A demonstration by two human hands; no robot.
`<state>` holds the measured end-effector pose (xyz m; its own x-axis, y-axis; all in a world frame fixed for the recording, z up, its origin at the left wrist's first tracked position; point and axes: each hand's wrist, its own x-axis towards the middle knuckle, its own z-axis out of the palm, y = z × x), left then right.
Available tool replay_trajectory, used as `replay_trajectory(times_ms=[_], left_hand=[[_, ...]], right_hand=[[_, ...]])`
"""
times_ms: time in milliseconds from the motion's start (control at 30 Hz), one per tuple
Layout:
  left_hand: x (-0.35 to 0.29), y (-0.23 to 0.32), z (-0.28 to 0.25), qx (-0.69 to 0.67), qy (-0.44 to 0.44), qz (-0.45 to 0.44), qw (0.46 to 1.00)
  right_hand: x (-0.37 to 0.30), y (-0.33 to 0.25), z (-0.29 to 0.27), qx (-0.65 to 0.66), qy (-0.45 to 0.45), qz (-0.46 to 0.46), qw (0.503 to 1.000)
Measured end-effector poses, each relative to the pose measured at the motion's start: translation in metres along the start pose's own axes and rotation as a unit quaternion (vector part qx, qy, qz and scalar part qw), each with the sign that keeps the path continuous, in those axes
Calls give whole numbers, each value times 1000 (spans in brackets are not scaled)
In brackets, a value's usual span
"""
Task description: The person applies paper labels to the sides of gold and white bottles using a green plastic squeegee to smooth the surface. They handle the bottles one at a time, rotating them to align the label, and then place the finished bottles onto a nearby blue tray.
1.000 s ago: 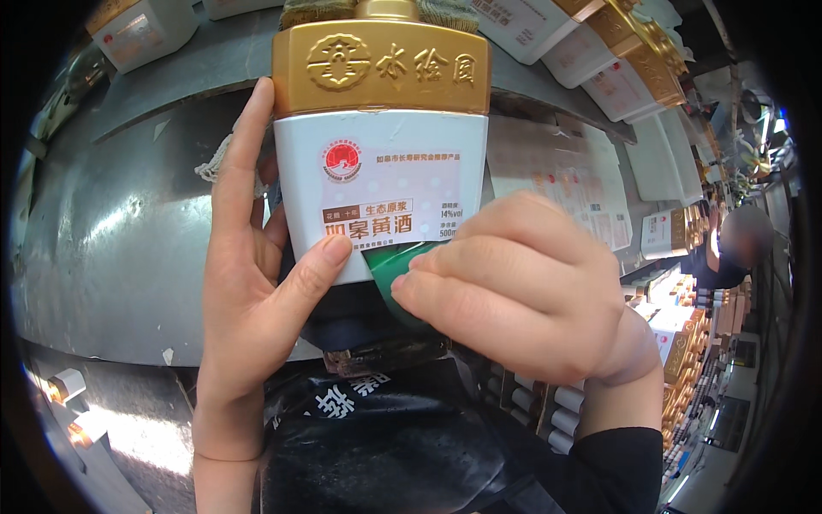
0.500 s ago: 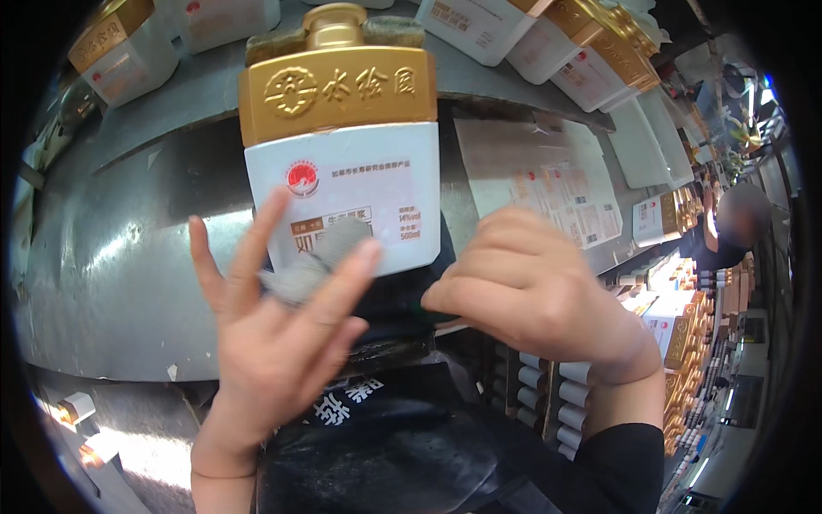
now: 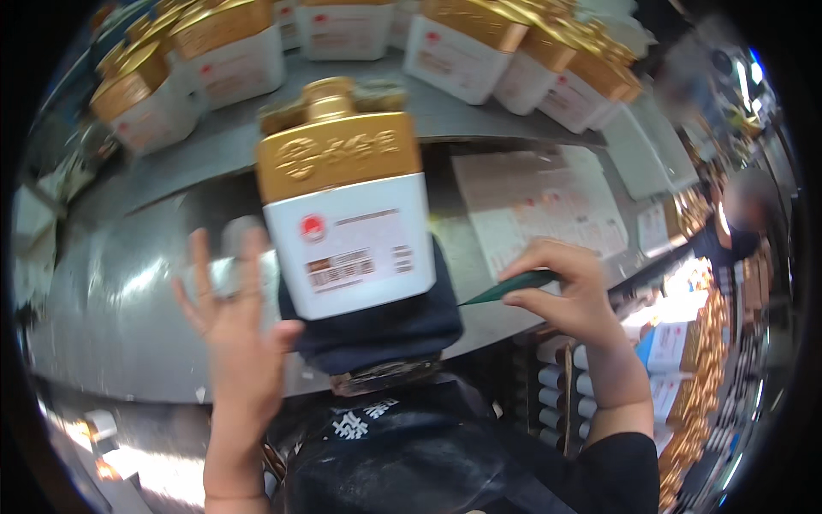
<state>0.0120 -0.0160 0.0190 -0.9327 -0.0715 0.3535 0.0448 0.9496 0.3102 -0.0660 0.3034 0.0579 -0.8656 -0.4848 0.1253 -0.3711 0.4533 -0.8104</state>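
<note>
A flat white bottle (image 3: 347,244) with an embossed gold top and a printed front rests on a dark cloth pad (image 3: 377,343) before me, its neck against a worn padded support. To its left, my left hand (image 3: 244,330) is raised, fingers spread and blurred, gripping nothing. A greyish wrap or scrap (image 3: 240,236) shows at its fingertips; I cannot make out how it is attached. Right of the bottle, my right hand (image 3: 565,287) pinches a slim green pointed tool (image 3: 514,285), perhaps tweezers, between thumb and fingers. Its tip points toward the bottle without touching it.
A printed sheet of labels (image 3: 548,206) lies on the metal bench (image 3: 154,317). More gold-and-white bottles (image 3: 227,60) line the back. Below right are a rack of pale cylinders (image 3: 552,398) and rows of bottles (image 3: 676,368). Another person (image 3: 728,231) is at the far right.
My left hand has drawn off the bottle's front to the left. My right hand has shifted right and turned, bringing the green tool into sight. The whole view has shifted, showing more of the back bottles.
</note>
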Motion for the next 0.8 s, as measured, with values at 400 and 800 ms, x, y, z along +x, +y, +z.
replay_trajectory(times_ms=[400, 800], left_hand=[[22, 93, -3, 6, -103, 267, 958], [5, -19, 5, -190, 159, -87, 965]], right_hand=[[-22, 55, -15, 334, -59, 123, 933], [2, 144, -45, -302, -32, 52, 951]])
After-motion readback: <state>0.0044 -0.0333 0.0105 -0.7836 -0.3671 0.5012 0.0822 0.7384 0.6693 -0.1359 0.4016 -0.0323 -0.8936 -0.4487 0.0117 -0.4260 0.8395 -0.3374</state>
